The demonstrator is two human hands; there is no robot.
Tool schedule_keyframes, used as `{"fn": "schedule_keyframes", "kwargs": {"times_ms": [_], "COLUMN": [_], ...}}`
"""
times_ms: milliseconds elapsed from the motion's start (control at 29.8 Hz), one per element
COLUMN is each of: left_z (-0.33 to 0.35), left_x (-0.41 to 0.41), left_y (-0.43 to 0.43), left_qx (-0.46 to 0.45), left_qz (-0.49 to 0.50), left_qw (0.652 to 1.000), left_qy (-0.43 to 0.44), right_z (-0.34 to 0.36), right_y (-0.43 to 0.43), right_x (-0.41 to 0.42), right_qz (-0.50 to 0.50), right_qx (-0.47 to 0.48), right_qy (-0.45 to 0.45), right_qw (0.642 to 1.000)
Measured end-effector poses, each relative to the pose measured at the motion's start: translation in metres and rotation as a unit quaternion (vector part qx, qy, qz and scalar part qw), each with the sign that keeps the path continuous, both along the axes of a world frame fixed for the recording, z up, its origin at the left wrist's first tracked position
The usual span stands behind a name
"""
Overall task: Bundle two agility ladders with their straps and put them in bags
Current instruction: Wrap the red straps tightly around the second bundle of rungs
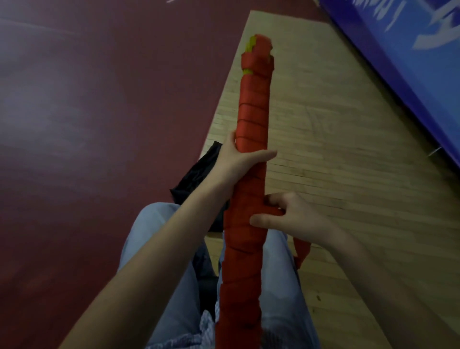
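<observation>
- dark red smooth sports floor [87,99]: fills the left half, dull sheen patches, blurred
- faint white marking [171,1] on the red floor at the top edge, cut off by the frame
- light wooden plank floor strip [336,149]: runs diagonally from top centre to bottom right, its straight left edge meets the red floor
- grey scuff marks [316,119] on the planks mid-strip
- small dark specks [317,297] on the planks lower right
- glossy blue board with pale lettering [410,62]: upper right corner, along the wood strip's far edge, text too blurred to read
</observation>
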State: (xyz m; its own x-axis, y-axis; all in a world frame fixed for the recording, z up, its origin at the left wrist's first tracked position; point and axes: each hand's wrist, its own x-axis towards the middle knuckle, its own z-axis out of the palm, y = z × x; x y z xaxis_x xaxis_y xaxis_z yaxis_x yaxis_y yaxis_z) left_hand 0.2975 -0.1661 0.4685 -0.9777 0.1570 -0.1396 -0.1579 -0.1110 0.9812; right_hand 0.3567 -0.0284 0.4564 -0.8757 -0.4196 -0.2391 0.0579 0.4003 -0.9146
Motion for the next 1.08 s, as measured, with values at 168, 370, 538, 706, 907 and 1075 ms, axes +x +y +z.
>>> {"fn": "schedule_keyframes", "kwargs": {"times_ms": [168, 370, 538, 706, 907, 1075], "left_z": [-0.002, 0.0, 0.001, -0.009, 0.002, 0.002], "left_x": [-0.002, -0.004, 0.006, 0.0, -0.002, 0.002], "left_y": [-0.016, -0.022, -0.014, -0.024, -0.018, -0.006], "left_qx": [0.277, 0.138, 0.066, 0.343, 0.297, 0.021], "left_qz": [-0.239, -0.177, -0.042, -0.266, -0.286, -0.035], "left_qw": [0.929, 0.973, 0.997, 0.901, 0.911, 0.999], "left_qy": [-0.062, -0.047, -0.013, -0.023, -0.006, -0.009], "right_z": [0.007, 0.013, 0.009, 0.01, 0.005, 0.01], "right_y": [-0.002, -0.007, -0.011, -0.008, -0.008, -0.016], "right_x": [-0.003, -0.003, -0.004, -0.013, -0.009, 0.0], "right_qz": [0.007, 0.023, 0.03, 0.022, 0.034, -0.106], "right_qx": [-0.065, -0.057, -0.022, 0.026, -0.1, 0.014], "right_qy": [0.024, 0.028, 0.045, 0.116, -0.034, 0.024], "right_qw": [0.998, 0.998, 0.998, 0.993, 0.994, 0.994]}}
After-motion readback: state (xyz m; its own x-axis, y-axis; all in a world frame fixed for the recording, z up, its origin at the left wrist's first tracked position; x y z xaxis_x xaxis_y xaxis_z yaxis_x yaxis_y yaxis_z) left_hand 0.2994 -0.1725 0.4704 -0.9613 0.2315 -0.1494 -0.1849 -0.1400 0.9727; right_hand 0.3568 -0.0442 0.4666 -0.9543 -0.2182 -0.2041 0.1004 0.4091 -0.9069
